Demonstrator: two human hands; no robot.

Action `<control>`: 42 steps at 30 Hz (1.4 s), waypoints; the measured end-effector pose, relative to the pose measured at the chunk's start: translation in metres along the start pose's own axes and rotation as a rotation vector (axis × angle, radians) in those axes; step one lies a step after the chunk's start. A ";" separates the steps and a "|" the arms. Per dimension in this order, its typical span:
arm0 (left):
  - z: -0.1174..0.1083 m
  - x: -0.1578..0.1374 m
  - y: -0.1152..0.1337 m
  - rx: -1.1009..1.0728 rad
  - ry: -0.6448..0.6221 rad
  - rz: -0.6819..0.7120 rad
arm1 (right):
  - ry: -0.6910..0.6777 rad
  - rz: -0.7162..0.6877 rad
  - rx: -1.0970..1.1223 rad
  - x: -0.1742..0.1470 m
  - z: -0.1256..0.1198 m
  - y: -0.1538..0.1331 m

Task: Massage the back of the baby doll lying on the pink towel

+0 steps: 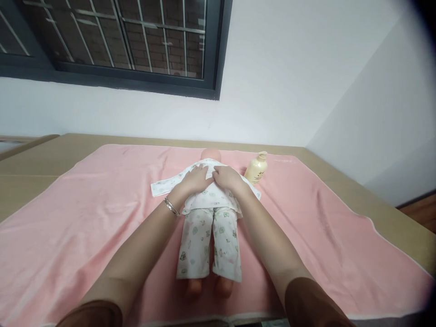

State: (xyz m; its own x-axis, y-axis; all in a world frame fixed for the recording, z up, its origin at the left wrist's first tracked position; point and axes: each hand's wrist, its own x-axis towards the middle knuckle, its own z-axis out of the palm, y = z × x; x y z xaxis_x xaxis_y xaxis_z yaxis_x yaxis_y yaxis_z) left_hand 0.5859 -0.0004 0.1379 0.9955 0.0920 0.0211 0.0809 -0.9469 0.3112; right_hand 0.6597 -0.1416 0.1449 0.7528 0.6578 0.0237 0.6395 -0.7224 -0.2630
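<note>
Two hands [195, 180] [227, 177] touch the doll's [211, 155] shirt [209, 199], grip unclear, near a bottle [254, 169] bearing illegible lettering [260, 175].

On the doll [211, 200], arms and face are hidden. The bottle [255, 170] right of the doll bears print too small to read; the window [117, 43] beyond the doll's head is cut off by the top edge.

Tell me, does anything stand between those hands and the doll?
Only the shirt: the left hand and the right hand both rest on it, over the doll. The bottle is off to the right, not between them.
</note>
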 end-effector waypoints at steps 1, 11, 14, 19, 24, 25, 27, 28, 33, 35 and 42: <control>0.005 0.004 -0.007 -0.005 -0.004 -0.024 | 0.012 0.007 0.007 0.003 0.003 0.003; 0.001 -0.002 -0.003 0.027 -0.090 -0.008 | -0.045 -0.031 -0.082 -0.005 -0.002 -0.003; -0.014 -0.017 0.011 0.052 -0.160 0.055 | -0.114 -0.093 -0.107 -0.016 -0.014 -0.010; -0.015 -0.013 0.004 0.032 -0.157 0.097 | -0.089 -0.072 -0.004 -0.014 -0.016 -0.007; 0.011 0.011 -0.022 0.018 -0.021 -0.019 | 0.043 0.013 0.062 0.007 0.011 0.006; 0.016 0.015 -0.025 0.000 -0.012 -0.027 | 0.048 0.025 0.049 0.011 0.015 0.008; 0.020 0.018 -0.028 -0.017 -0.011 -0.024 | 0.032 0.035 0.019 0.013 0.020 0.009; 0.020 0.018 -0.027 -0.013 -0.013 -0.023 | 0.014 0.039 0.005 0.012 0.019 0.008; -0.002 0.002 -0.018 0.031 -0.178 0.045 | -0.133 0.012 -0.069 -0.011 -0.002 -0.007; -0.015 -0.008 -0.013 0.009 -0.227 0.119 | -0.185 -0.031 -0.099 -0.021 -0.013 -0.014; -0.016 -0.005 -0.009 -0.109 -0.056 0.131 | -0.094 -0.076 -0.023 -0.009 -0.008 -0.001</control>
State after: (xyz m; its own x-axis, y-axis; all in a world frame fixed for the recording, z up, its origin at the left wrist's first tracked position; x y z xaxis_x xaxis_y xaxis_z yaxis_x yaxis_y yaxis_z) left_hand 0.5789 0.0129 0.1498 0.9986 -0.0503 0.0160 -0.0524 -0.9104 0.4103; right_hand 0.6535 -0.1479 0.1526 0.6846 0.7273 -0.0480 0.6985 -0.6735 -0.2418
